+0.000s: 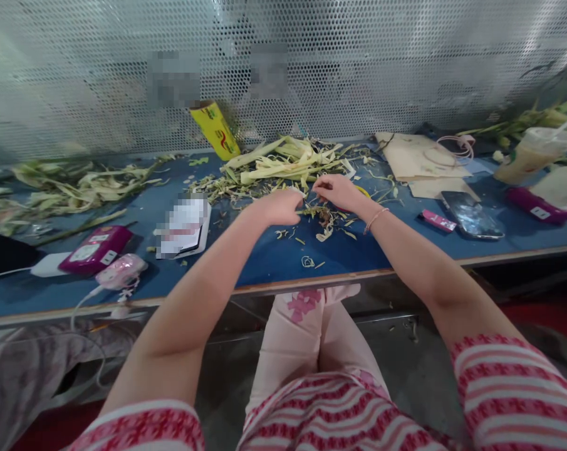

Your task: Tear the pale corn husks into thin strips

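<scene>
My left hand (284, 207) is closed over the blue table, fingers curled inward. A thin green plant stem (307, 212) sticks out of it toward the right. Just beside it, my right hand (338, 190) has thumb and fingers pinched together; whatever sits between the fingertips is too small to make out. Beneath both hands lie withered, brownish plant scraps (325, 218). Behind them is a heap of pale green stalks and leaves (287, 161), with shredded bits around it.
A yellow box (216, 130) leans by the perforated metal screen (302, 75). Left are a phone (185, 228), a purple packet (95, 249) and more leaves (86, 188). Right are cardboard (412, 156), a dark phone (472, 215), a pink packet (437, 220) and a drink cup (532, 153).
</scene>
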Tool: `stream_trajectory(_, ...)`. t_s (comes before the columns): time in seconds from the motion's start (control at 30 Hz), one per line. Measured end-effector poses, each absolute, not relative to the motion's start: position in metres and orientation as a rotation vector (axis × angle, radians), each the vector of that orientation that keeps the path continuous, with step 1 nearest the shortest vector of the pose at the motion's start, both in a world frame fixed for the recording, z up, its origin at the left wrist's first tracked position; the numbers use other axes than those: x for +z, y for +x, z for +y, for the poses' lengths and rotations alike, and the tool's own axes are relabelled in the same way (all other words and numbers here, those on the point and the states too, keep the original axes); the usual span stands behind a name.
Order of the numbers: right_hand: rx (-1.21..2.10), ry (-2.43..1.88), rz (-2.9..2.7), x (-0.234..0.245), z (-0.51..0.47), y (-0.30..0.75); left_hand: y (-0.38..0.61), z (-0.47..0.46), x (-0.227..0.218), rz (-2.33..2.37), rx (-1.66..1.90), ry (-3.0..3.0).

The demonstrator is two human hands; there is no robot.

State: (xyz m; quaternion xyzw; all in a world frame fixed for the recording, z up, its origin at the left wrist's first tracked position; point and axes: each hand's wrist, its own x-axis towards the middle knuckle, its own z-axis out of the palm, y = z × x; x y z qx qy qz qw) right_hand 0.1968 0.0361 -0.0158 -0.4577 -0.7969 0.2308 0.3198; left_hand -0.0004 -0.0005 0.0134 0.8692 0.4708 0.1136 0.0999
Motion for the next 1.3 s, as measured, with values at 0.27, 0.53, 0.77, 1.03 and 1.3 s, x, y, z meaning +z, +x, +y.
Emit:
stream_trajectory(0.27, 0.334, -1.335, -2.287, -0.007, 0.025, 0.195, 0.001, 0.013, -0.011, 1.407, 0.304, 2.577)
stream_trajectory(0.53, 0.316, -1.275, -2.217, -0.014, 0.026, 0.196, -0.002, 0.01, -0.013, 1.474, 0.749, 2.365)
stream_trajectory(0.77, 0.449, -1.272, -1.997, -0.019, 0.028, 0.191, 0.007, 0.013, -0.02, 1.41, 1.134, 1.867)
stream_trajectory(1.03, 0.627, -1.243, -1.941, -0.017, 0.027, 0.19, 0.009, 0.022, -0.033, 1.299, 1.202, 1.664)
stream_trajectory(1.3, 0.333, -1.239, -2.084, -0.017, 0.022, 0.183, 0.017, 0.011, -0.029, 1.308, 1.168, 1.849)
